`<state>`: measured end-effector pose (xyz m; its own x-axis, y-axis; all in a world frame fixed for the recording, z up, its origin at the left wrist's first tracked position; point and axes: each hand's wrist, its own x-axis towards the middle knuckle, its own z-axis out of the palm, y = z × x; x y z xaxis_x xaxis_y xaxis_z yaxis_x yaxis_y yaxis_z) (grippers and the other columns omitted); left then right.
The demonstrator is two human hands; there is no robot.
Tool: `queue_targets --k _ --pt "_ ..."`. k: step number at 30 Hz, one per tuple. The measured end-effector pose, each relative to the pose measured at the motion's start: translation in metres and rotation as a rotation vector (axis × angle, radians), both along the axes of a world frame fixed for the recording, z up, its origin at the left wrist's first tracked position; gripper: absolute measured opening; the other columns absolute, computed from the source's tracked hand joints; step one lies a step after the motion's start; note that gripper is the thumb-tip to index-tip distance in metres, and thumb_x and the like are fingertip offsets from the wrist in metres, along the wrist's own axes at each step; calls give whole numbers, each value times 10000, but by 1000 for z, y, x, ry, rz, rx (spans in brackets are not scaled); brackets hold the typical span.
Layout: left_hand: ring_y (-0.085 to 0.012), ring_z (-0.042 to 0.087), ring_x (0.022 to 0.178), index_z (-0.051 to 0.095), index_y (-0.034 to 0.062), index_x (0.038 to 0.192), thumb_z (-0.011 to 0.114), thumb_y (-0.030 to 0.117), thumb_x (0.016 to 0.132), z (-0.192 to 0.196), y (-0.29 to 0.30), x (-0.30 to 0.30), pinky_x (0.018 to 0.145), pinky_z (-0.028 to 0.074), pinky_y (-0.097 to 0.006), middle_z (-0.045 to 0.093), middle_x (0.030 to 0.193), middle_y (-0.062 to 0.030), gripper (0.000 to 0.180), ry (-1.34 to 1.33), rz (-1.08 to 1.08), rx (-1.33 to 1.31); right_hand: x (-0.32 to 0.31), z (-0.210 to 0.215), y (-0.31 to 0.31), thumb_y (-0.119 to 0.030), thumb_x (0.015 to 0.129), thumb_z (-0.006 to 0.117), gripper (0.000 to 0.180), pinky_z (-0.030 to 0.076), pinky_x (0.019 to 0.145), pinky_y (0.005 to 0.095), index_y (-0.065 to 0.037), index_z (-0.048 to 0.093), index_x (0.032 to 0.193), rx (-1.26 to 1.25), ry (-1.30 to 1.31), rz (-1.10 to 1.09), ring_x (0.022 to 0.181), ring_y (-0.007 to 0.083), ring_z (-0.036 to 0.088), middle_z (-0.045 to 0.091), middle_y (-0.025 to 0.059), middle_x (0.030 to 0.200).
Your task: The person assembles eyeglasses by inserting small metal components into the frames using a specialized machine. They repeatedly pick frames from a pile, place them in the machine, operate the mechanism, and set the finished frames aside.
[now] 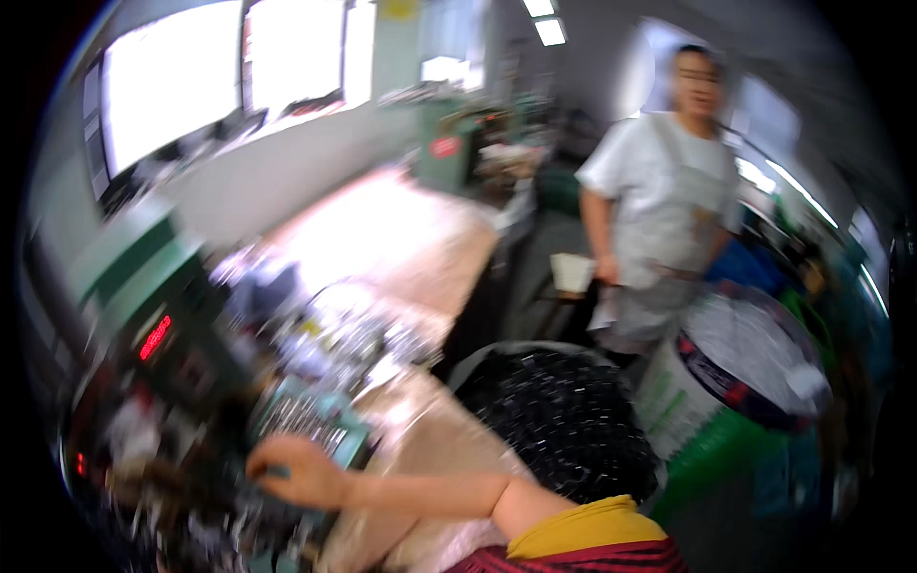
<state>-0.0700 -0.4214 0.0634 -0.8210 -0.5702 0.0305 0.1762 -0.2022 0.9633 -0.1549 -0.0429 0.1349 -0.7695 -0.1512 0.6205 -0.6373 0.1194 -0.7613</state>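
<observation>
My right hand [304, 475] reaches across from the lower right, its forearm bare below a yellow sleeve with dark red striped cloth beside it. Its thumb and fingers curl together in a ring-like pinch; blur hides whatever may be between them. Just beyond the hand is a teal tray [355, 445] with several thin shiny metal pieces [304, 420] in it. Brown paper [420, 420] covers the bench beside the tray. My left hand is out of the picture.
A green machine [143, 277] with a red display stands left. Clear plastic bags [349, 329] lie beyond the tray. A wide container holds small black pieces [554, 420]; right of it is a white-and-green sack [669, 396]. An aproned person [669, 201] stands behind.
</observation>
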Motion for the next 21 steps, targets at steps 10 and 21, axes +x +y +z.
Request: queue_targets --k 10,21 --pt "-204 622 1009 565 24 1132 551 147 998 25 100 21 810 558 -357 626 1074 -101 183 512 146 -120 15 -5 -43 -10 785 714 483 461 866 250 16 531 1231 -285 -353 166 890 95 608 657 38 893" --pt "-222 616 895 660 10 954 615 -38 829 134 165 17 789 478 -356 697 949 -155 141 631 -92 -806 40 30 -20 -56 817 693 559 442 967 308 -6 485 1334 -162 -423 260 1064 169 615 658 105 1147"
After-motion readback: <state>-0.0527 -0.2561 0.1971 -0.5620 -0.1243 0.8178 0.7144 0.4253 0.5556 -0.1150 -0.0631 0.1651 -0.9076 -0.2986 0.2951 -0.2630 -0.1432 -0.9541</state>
